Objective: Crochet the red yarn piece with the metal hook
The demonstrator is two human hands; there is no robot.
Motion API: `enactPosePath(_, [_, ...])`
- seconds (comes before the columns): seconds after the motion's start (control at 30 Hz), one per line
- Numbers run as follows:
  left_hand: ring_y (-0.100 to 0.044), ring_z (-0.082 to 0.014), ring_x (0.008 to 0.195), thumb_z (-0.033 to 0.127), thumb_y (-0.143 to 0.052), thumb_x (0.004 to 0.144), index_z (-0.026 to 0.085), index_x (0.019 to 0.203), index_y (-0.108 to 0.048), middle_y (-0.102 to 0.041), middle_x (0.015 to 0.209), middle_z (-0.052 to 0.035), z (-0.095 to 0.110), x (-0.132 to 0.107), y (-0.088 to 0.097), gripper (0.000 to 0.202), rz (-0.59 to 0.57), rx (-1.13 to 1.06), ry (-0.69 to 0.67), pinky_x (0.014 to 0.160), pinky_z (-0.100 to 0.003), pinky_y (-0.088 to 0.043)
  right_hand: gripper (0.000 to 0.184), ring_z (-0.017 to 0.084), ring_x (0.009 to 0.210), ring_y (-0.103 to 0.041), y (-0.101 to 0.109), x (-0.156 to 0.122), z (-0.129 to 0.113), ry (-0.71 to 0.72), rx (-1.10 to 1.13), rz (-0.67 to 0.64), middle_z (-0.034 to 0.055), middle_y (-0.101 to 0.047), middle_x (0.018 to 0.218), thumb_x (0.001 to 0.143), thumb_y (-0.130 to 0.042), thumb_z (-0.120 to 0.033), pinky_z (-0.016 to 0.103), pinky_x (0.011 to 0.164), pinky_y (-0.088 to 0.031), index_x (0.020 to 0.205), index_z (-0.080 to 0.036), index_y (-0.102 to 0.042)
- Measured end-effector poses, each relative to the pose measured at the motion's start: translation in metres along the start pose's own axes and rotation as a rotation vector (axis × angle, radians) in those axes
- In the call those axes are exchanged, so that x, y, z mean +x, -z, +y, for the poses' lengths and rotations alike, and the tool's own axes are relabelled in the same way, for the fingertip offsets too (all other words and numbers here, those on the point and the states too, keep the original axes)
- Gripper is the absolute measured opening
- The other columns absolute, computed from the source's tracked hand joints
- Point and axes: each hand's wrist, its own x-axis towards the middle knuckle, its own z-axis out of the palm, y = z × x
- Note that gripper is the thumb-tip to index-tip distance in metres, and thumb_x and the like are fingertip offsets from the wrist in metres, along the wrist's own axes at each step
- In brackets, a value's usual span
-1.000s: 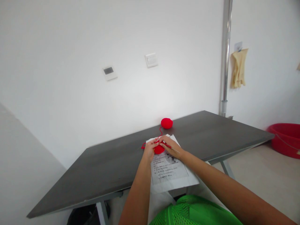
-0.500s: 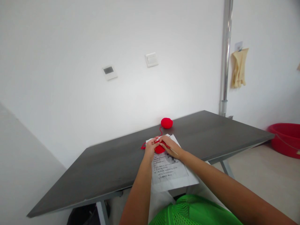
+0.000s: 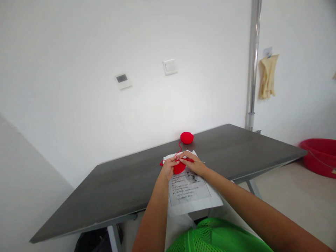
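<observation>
My left hand [image 3: 168,166] pinches a small round red crocheted piece [image 3: 179,168] over a printed paper sheet [image 3: 189,190] on the dark grey table [image 3: 126,189]. My right hand [image 3: 193,163] grips a crochet hook [image 3: 193,161] with a red handle and a thin metal shaft that points right. A red strand runs from the piece back to a red yarn ball [image 3: 186,138] near the table's far edge by the wall.
A red plastic basin [image 3: 319,155] stands on the floor at the right. Pale gloves [image 3: 267,75] hang on the wall beside a metal pipe [image 3: 252,64]. Green mesh fabric [image 3: 217,236] lies at my lap below the table's near edge.
My right hand has turned the crochet hook, so its metal shaft now points level to the right instead of down-right. The red piece has shifted slightly. The yarn ball stays put.
</observation>
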Motion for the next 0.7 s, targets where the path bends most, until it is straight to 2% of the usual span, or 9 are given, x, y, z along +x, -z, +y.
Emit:
enactPosePath(0.13, [-0.066, -0.0217, 0.089, 0.015, -0.078, 0.055, 0.011, 0.099, -0.071, -0.072, 0.096, -0.011, 0.0006, -0.0008, -0.0002, 0.045, -0.002, 0.007, -0.017, 0.09, -0.033, -0.043, 0.013, 0.022, 0.093, -0.061, 0.0007, 0.0015, 0.0028, -0.092, 0.163, 0.049, 0.0056, -0.068, 0.091, 0.079, -0.063, -0.034, 0.038, 0.089, -0.044, 0.081, -0.021, -0.067])
enactPosePath(0.3, [-0.066, -0.0212, 0.089, 0.016, -0.079, 0.054, 0.012, 0.102, -0.071, -0.072, 0.098, -0.0109, 0.001, -0.0013, 0.0004, 0.049, 0.009, 0.021, -0.038, 0.091, -0.033, -0.043, 0.019, 0.021, 0.086, -0.063, -0.0004, 0.0042, 0.0077, -0.115, 0.318, 0.037, 0.0045, -0.071, 0.085, 0.076, -0.067, -0.039, 0.037, 0.086, -0.047, 0.079, -0.02, -0.07])
enactPosePath(0.5, [-0.066, -0.0203, 0.087, 0.017, -0.08, 0.053, 0.012, 0.102, -0.07, -0.072, 0.098, -0.0108, 0.0022, -0.0023, 0.0, 0.05, 0.026, 0.034, -0.046, 0.089, -0.032, -0.044, 0.019, 0.022, 0.084, -0.063, 0.0033, 0.0059, 0.0047, -0.129, 0.315, 0.067, 0.0044, -0.071, 0.079, 0.074, -0.068, -0.039, 0.037, 0.084, -0.046, 0.074, -0.021, -0.071])
enactPosePath(0.7, [-0.066, -0.0171, 0.079, 0.015, -0.081, 0.051, 0.011, 0.1, -0.07, -0.072, 0.092, -0.0101, 0.004, -0.0034, -0.0018, 0.051, 0.076, 0.016, -0.039, 0.082, -0.029, -0.046, 0.016, 0.019, 0.076, -0.061, 0.0072, 0.0046, 0.001, -0.159, 0.315, 0.094, 0.0017, -0.066, 0.07, 0.073, -0.068, -0.035, 0.034, 0.078, -0.046, 0.071, -0.02, -0.069])
